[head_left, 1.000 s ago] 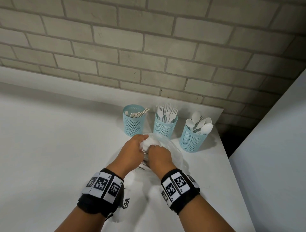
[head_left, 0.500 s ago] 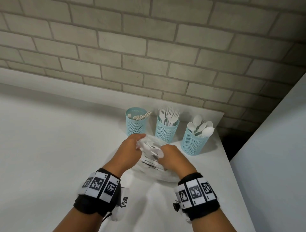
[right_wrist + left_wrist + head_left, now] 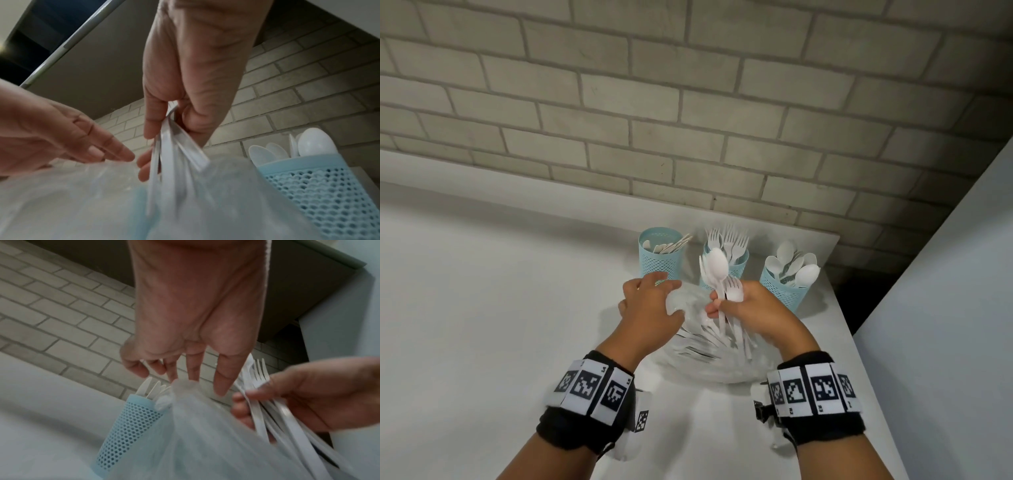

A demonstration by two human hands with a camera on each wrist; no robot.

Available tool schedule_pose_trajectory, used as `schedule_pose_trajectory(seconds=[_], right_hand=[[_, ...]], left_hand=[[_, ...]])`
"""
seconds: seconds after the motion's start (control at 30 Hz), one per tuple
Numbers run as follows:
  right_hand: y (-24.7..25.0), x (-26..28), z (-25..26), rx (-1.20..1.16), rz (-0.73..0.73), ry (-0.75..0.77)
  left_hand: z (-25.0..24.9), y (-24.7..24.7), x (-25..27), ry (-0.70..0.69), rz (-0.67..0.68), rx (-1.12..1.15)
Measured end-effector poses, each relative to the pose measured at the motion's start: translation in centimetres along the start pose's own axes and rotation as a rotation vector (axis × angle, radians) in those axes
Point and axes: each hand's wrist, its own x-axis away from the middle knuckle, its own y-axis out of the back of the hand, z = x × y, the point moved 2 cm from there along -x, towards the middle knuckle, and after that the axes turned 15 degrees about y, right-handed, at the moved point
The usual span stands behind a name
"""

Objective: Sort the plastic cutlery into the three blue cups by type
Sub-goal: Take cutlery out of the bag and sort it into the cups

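Note:
Three blue mesh cups stand at the counter's back: the knife cup (image 3: 661, 255) (image 3: 127, 426), the fork cup (image 3: 738, 269) and the spoon cup (image 3: 784, 291) (image 3: 320, 186). In front of them lies a clear plastic bag (image 3: 705, 363) (image 3: 205, 434) (image 3: 82, 203) with several white pieces inside. My right hand (image 3: 743, 305) (image 3: 170, 126) (image 3: 308, 399) grips a mixed bundle of white cutlery (image 3: 717, 267) (image 3: 174, 149) (image 3: 273, 412), a spoon and forks showing, raised above the bag in front of the fork cup. My left hand (image 3: 650, 305) (image 3: 180, 376) (image 3: 82, 142) touches the bag's bunched top with straight fingers.
A brick wall (image 3: 688, 120) runs close behind the cups. The white counter (image 3: 482, 325) ends just right of the spoon cup at a dark gap (image 3: 859, 308), with a white panel (image 3: 945, 325) beyond it. The counter stretches wide to the left.
My right hand has come up out of the bag with a bundle of cutlery and moved right. My left hand has stayed at the bag's top, its fingers straighter now.

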Motion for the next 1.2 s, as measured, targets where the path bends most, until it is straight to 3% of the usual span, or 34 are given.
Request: schedule_pose_trajectory(seconds=[0.1, 0.2, 0.3, 0.63, 0.97, 1.2], right_hand=[[0.6, -0.5, 1.2, -0.224, -0.080, 0.047], [0.6, -1.2, 2.3, -0.436, -0.126, 0.065], [0.3, -1.7, 2.5, -0.475, -0.124, 0.061], [-1.9, -0.9, 1.1, -0.605, 0.018, -0.071], [-2.4, -0.7, 0.9, -0.609, -0.022, -0.068], [-0.4, -2.0, 1.1, -0.351, -0.376, 0.101]], left_hand=[[-1.3, 0.2, 0.4, -0.138, -0.050, 0.144], [-3.0, 0.2, 0.9, -0.147, 0.207, 0.477], [-4.0, 0.0, 1.4, -0.073, 0.471, 0.645], [-2.5, -0.8, 1.0, -0.005, 0.791, 0.757], [-2.3, -2.1, 1.3, 0.055, 0.883, 0.928], [-2.2, -2.4, 0.6, 0.089, 0.756, 0.791]])
